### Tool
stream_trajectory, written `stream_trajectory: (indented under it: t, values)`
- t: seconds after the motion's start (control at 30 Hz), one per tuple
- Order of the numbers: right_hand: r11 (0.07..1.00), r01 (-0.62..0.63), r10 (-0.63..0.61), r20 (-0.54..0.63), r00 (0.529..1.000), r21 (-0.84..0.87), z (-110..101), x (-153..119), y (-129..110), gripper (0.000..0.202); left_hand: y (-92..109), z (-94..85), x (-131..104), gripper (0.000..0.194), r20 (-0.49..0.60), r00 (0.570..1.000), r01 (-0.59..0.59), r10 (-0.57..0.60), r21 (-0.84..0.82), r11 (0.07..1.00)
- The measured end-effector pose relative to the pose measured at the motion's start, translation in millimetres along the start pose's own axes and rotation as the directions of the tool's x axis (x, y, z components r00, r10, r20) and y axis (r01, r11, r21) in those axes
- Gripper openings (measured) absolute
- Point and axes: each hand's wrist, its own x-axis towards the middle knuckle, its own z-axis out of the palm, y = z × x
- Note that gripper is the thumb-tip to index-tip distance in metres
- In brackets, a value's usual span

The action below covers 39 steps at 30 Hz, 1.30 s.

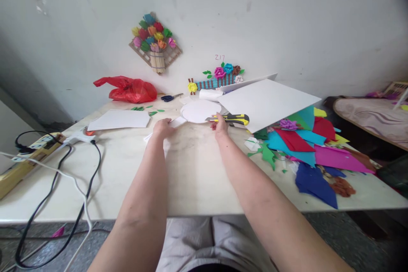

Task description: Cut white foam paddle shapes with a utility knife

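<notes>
In my right hand (221, 126) I hold a yellow and black utility knife (237, 119), its blade end pointing left over the edge of a white rounded board piece (199, 111). My left hand (163, 128) is closed on a narrow white strip (177, 122) that reaches toward the rounded piece. Whether the strip is joined to that piece I cannot tell. More white material shows just left of my left hand, partly hidden by it. The knife's handle extends to the right past my fingers.
Large white boards (270, 100) lean at the back right, above a heap of coloured paper (291, 144). Another white board (121, 120) lies left, near scissors (171, 97) and a red plastic bag (132, 90). Cables and a power strip (35, 153) occupy the left edge.
</notes>
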Motion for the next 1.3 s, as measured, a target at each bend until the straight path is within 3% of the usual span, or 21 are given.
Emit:
stream_trajectory:
  t: [0.27, 0.37, 0.53, 0.7, 0.9, 1.13, 1.3]
  values:
    - [0.997, -0.043, 0.043, 0.002, 0.999, 0.061, 2.7, -6.9, -7.3, 0.030, -7.4, -25.4, -0.1, 0.068, 0.168, 0.978, 0.078, -0.125, 0.262, 0.962]
    - [0.998, -0.040, 0.041, -0.011, 0.999, 0.054, 2.8, -6.1, -6.4, 0.030, -3.4, -25.0, -3.0, 0.074, 0.178, 0.975, 0.075, -0.133, 0.302, 0.950]
    - [1.000, -0.011, 0.012, -0.022, 1.000, 0.026, 2.9, -4.1, -4.2, 0.028, 5.4, -9.4, -11.7, 0.068, 0.182, 0.983, -0.037, 0.008, 0.156, 0.987]
    - [0.998, 0.049, -0.049, -0.002, 0.999, -0.041, 7.1, -4.1, -2.9, 0.012, 1.1, -3.2, -18.3, 0.058, 0.149, 0.981, -0.124, 0.121, 0.013, 0.992]
    - [0.977, 0.142, -0.101, 0.237, 0.966, -0.162, 12.1, -9.5, 4.8, 0.010, -3.6, -1.1, -16.1, 0.061, 0.154, 0.975, -0.170, 0.162, 0.039, 0.985]
    - [0.914, 0.263, -0.066, 0.527, 0.847, -0.309, 20.6, -14.4, 18.8, 0.026, -4.4, 5.9, -16.2, 0.056, 0.154, 0.970, -0.219, 0.189, 0.214, 0.952]
    - [0.878, 0.309, -0.012, 0.628, 0.778, -0.366, 27.8, -13.6, 26.2, 0.016, -1.6, 5.4, -20.1, 0.055, 0.216, 0.964, -0.209, 0.158, 0.239, 0.948]
